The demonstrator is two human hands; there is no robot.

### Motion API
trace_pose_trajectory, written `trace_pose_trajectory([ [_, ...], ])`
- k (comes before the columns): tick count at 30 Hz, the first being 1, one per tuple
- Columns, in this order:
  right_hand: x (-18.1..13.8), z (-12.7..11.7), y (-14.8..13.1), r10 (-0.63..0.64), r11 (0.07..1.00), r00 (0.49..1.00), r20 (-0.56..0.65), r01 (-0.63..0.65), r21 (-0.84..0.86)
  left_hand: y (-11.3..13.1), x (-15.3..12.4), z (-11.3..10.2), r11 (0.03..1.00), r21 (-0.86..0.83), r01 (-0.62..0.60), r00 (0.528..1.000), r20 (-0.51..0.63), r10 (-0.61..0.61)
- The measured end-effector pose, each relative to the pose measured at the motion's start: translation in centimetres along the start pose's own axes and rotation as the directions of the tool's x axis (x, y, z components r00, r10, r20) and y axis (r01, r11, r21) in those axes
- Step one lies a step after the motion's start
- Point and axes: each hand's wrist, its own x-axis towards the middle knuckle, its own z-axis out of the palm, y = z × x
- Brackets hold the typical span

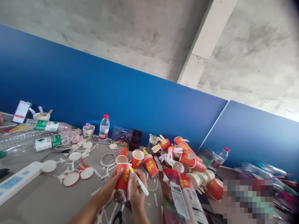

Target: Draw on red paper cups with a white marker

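My left hand (112, 184) is wrapped round a red paper cup (121, 180) with yellow characters, held upright with its rim on top. My right hand (137, 194) grips a white marker (142, 185), whose yellow tip end is at the cup's rim on the right side. Whether the tip touches the cup I cannot tell. Just behind stand another red cup (137, 159) with its opening towards me and a tilted stack of red cups (150, 166). Dark-handled scissors (118, 214) lie below my hands, partly hidden.
Cut paper strips and discs (71, 179) litter the table. A white power strip (21, 180) and plastic bottles (48, 143) lie left. A red-capped water bottle (104, 129) stands by the blue partition (130, 99). Piled cups (187, 155) and a plastic bag (181, 193) are right.
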Motion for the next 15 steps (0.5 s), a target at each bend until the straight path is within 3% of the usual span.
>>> trace_pose_trajectory([
  [7, -0.15, 0.24, 0.12, 0.015, 1.000, 1.000, 0.024, -0.014, -0.020, -0.14, 0.13, 0.30, 1.000, 0.001, 0.008, 0.999, -0.047, -0.008],
  [15, 0.04, 0.33, 0.12, -0.001, 0.999, 1.000, 0.025, 0.002, -0.042, -0.25, 0.04, 0.15, 1.000, 0.020, -0.011, 1.000, -0.024, 0.012],
])
